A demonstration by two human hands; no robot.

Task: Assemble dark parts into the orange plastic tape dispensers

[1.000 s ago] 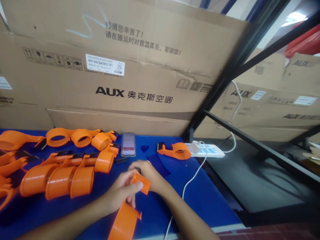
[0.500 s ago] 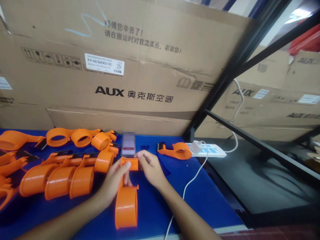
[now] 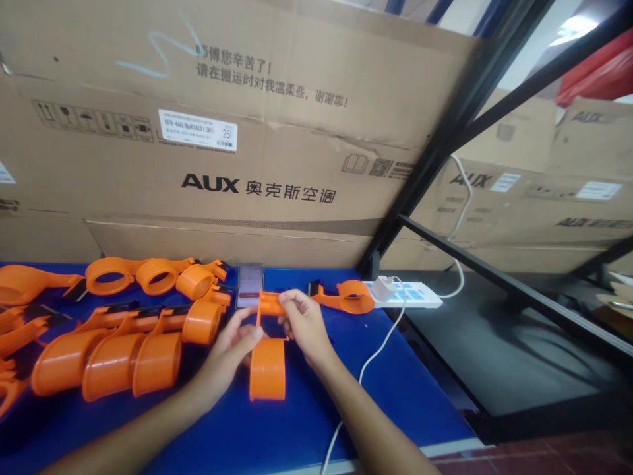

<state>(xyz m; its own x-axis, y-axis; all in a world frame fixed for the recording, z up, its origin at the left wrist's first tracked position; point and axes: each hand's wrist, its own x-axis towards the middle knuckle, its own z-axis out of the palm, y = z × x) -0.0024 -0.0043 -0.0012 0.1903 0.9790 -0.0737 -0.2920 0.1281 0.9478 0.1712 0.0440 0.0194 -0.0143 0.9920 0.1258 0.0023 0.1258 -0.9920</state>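
Note:
An orange plastic tape dispenser (image 3: 268, 369) is up in front of me, its wide ring hanging down and its narrower end on top. My left hand (image 3: 235, 346) is closed on its middle part from the left, thumb pressed to the edge. With thumb and fingers, my right hand (image 3: 305, 323) pinches the right side of the top end. Some of the right fingertips are hidden behind the dispenser. Just behind the dispenser's top lies a phone (image 3: 250, 284) with its screen lit.
Several more orange tape dispensers (image 3: 157, 363) lie in rows on the blue table (image 3: 390, 396) at left. Another dispenser (image 3: 353, 297) rests beside a white power strip (image 3: 420, 295) with a cable (image 3: 376, 359). Large cardboard boxes (image 3: 277, 132) and a black rack post (image 3: 435, 158) stand behind.
The tape dispenser has moved up and to the right and turned a little. My right hand, before at the side of the top end, now grips it. The camera view shifted slightly.

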